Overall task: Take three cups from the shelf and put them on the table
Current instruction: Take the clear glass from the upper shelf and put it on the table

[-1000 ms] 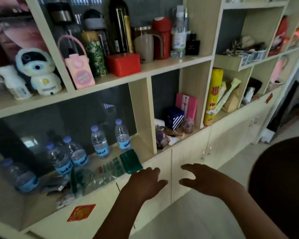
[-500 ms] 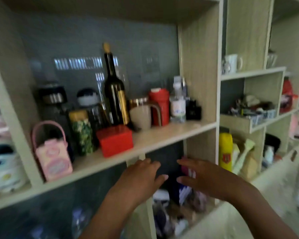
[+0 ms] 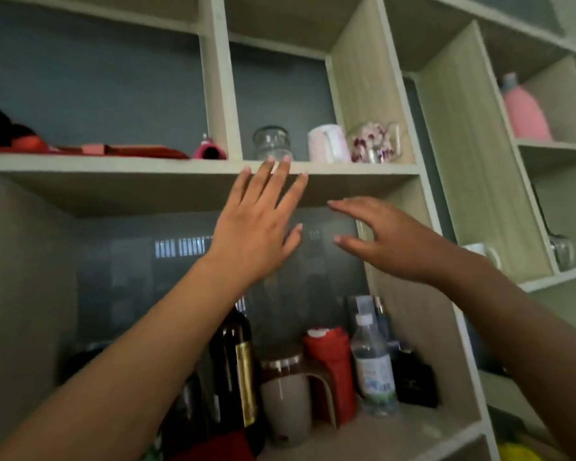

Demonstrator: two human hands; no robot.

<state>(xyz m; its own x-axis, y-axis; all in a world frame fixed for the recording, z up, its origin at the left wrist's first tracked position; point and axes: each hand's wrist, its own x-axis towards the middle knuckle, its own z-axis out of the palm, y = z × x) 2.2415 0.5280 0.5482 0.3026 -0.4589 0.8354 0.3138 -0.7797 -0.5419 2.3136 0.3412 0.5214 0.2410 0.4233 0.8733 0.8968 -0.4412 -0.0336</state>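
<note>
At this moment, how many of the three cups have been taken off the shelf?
None, as far as shown. The clear cup, white cup and flowered cup all stand on the shelf. The left hand reaches up just below the clear cup; the right hand is empty. All carrying remains; no table is in view.

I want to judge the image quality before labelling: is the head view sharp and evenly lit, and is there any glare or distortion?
Head view: dim overall, brighter toward the right; slight motion blur softens the left hand and right hand; a window reflection glares on the dark glass back panel; wide-angle distortion tilts the shelf uprights; the three cups remain recognisable.
</note>
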